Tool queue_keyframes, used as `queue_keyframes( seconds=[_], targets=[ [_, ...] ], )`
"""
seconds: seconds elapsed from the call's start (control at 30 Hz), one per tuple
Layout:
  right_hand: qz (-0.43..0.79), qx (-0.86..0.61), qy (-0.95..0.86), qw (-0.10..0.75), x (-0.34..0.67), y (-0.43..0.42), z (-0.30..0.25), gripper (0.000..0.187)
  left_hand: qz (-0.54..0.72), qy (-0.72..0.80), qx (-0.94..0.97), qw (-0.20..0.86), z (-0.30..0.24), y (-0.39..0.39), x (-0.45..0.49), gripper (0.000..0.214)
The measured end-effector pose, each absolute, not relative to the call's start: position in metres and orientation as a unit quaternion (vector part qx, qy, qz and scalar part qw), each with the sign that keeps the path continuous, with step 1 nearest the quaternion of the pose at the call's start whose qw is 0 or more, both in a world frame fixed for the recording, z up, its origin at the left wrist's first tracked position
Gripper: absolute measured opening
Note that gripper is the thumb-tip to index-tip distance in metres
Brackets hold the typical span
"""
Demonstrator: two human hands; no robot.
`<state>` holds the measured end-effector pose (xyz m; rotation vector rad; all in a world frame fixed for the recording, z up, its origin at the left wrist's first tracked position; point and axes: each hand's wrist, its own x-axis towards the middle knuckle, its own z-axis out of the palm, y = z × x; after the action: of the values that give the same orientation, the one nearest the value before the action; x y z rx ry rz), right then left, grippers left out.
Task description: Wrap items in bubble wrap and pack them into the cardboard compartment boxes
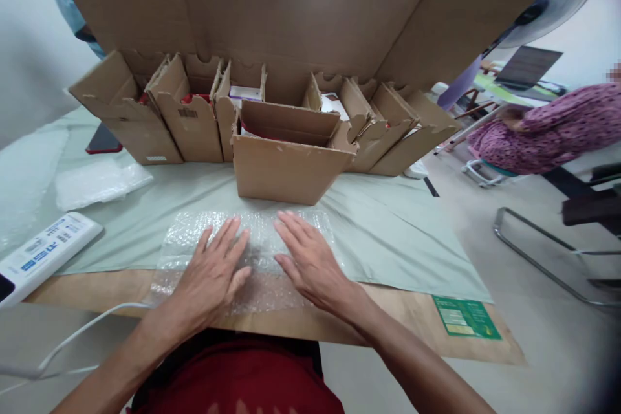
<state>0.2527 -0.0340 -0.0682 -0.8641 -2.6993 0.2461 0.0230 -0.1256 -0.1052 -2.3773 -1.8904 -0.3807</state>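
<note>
A clear sheet of bubble wrap (262,246) lies spread across the front of the table, its near part reaching over the bare wooden edge. On its left half rests my left hand (218,262), palm down, fingers stretched out and a little apart. Flat on the right half is my right hand (308,255), fingers extended and thumb apart. Neither hand grips anything. Just beyond the fingertips stands an open cardboard box (286,171), with something white and red partly visible inside.
Several cardboard holders (198,123) line the back before a tall cardboard panel (301,6). At left lie a folded plastic packet (101,182), a phone (103,139) and a white power strip-like device (51,252). A green card (466,317) lies at right. A person in purple (548,129) sits beyond.
</note>
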Motion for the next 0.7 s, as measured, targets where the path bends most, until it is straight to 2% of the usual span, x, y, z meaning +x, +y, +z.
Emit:
queue_keyframes(
  seconds=[0.1, 0.2, 0.33, 0.5, 0.6, 0.7],
  targets=[
    [0.124, -0.3, -0.943, 0.075, 0.208, -0.02, -0.093, 0.059, -0.095, -0.607, -0.789, 0.025, -0.124, -0.119, 0.034, 0.062],
    [0.118, -0.314, -0.941, 0.033, 0.206, -0.01, -0.117, 0.069, -0.067, -0.613, -0.787, 0.028, -0.137, -0.123, 0.021, 0.063],
    [0.048, -0.39, -0.919, 0.038, 0.268, 0.001, -0.14, 0.07, -0.07, -0.642, -0.763, 0.039, -0.146, -0.137, -0.009, 0.068],
    [-0.043, -0.482, -0.87, 0.099, 0.334, -0.001, -0.145, 0.066, -0.101, -0.671, -0.733, 0.043, -0.141, -0.145, -0.019, 0.065],
    [-0.041, -0.465, -0.877, 0.109, 0.311, -0.019, -0.131, 0.066, -0.134, -0.646, -0.749, 0.059, -0.131, -0.138, 0.002, 0.064],
    [0.023, -0.378, -0.922, 0.075, 0.263, -0.034, -0.119, 0.067, -0.135, -0.601, -0.787, 0.044, -0.129, -0.128, 0.023, 0.062]
  ],
)
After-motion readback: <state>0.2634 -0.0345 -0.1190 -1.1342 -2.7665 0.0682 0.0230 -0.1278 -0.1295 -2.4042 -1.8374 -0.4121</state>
